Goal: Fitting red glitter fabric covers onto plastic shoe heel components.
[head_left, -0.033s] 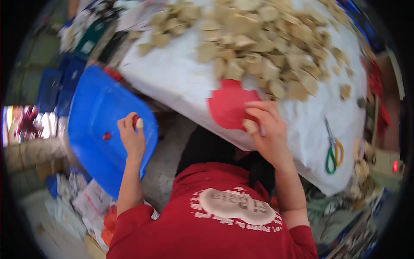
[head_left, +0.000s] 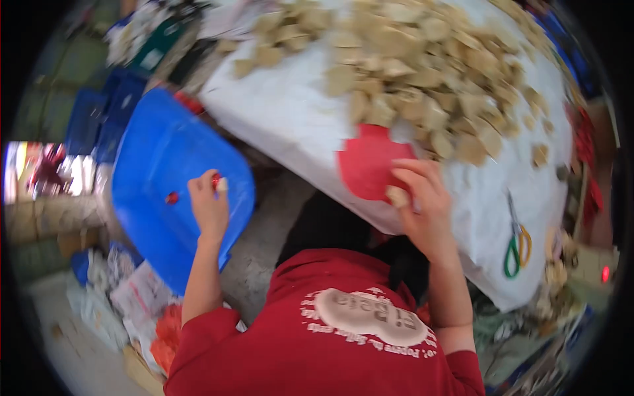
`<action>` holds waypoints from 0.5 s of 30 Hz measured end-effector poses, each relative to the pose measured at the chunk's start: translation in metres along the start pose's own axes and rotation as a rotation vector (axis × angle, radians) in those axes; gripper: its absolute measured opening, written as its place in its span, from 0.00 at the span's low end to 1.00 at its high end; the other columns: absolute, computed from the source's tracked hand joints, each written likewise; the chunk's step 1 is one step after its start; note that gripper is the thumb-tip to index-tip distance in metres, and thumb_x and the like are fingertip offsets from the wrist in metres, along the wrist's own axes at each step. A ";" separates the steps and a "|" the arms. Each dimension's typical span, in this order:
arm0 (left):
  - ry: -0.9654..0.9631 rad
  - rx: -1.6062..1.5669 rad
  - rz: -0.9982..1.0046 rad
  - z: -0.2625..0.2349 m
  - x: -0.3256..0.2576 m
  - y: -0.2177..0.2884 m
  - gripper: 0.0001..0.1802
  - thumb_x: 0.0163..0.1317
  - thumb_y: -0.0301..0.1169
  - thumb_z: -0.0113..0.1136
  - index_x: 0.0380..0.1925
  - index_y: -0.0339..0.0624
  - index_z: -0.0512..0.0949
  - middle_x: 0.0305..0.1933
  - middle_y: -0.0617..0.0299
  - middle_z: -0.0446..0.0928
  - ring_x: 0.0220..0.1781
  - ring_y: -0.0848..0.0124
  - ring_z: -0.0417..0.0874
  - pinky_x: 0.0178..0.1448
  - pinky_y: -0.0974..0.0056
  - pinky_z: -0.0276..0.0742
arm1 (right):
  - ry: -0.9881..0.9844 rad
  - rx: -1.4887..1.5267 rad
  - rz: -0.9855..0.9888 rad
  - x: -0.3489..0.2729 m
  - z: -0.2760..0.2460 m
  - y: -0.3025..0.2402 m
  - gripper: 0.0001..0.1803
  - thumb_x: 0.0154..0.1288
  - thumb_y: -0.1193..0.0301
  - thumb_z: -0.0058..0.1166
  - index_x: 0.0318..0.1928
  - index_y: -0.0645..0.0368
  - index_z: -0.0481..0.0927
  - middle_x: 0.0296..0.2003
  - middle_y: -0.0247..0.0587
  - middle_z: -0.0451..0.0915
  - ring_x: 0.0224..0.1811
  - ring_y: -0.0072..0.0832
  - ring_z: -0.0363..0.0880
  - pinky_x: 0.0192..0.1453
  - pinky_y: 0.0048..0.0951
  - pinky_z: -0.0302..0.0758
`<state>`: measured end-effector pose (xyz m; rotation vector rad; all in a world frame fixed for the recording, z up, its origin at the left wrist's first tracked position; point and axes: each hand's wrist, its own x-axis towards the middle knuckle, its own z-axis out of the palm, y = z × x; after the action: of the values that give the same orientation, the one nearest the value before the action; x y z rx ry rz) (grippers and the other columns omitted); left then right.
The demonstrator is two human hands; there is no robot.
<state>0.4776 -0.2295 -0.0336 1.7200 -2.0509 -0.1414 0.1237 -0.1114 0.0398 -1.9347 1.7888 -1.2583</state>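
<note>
Over the blue plastic tub (head_left: 142, 228), my left hand (head_left: 209, 208) pinches a small red object (head_left: 216, 179) whose kind I cannot make out. Another small red piece (head_left: 172, 197) lies inside the tub. At the near edge of the white-covered table (head_left: 284, 112), my right hand (head_left: 428, 211) has its fingers and thumb closed at the right edge of a flat red piece (head_left: 371, 165), rounded with a squared tab at its far end. Pale coverings show on both thumbs. Just beyond the red piece begins a heap of beige, curved-edged flat pieces (head_left: 422, 79).
Scissors (head_left: 517, 244) with green and yellow handles lie on the table's right side. Dark blue crates (head_left: 119, 109) stand beyond the tub at the left. Plastic bags (head_left: 142, 294) and an orange-red bag (head_left: 165, 340) lie on the floor at the lower left.
The whole view has shifted, so the table, tub and hands appear farther right. Both hands keep nearly the same pose, the right one still at the flat red piece.
</note>
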 end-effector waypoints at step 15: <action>-0.057 -0.738 0.807 0.008 0.008 0.178 0.14 0.44 0.21 0.61 0.35 0.38 0.77 0.35 0.55 0.75 0.39 0.57 0.76 0.44 0.58 0.72 | -0.114 -0.349 -0.072 0.014 0.028 0.018 0.08 0.46 0.81 0.56 0.29 0.64 0.73 0.34 0.44 0.72 0.40 0.43 0.70 0.44 0.39 0.70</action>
<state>0.3122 -0.2010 0.0261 0.4178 -2.1717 -0.5896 0.1291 -0.1385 0.0172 -2.2181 2.0022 -0.8782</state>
